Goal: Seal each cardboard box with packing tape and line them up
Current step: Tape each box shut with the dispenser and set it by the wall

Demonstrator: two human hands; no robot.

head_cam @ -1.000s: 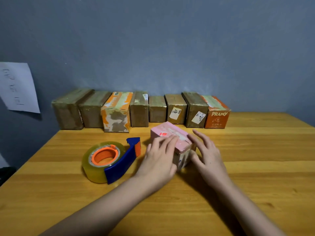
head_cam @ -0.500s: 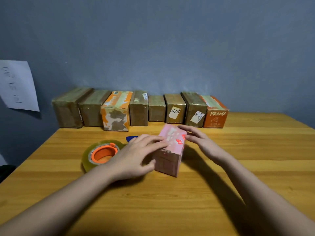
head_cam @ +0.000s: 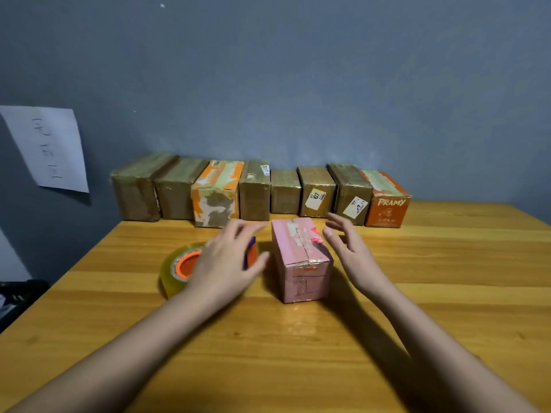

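Our left hand (head_cam: pixel 223 260) covered much of the tape roll (head_cam: pixel 176 271) and nearly all of its blue dispenser. We could not read the small labels on two boxes, nor the paper (head_cam: pixel 47 147) cut by the left edge.

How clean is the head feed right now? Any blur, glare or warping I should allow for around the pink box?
Head view: the pink box is fairly sharp, while the left hand and right hand are slightly motion-blurred; a glossy glare patch sits on the table just in front of the box; both forearms cast dark shadows to the right; wide-angle warp bends the table edges.
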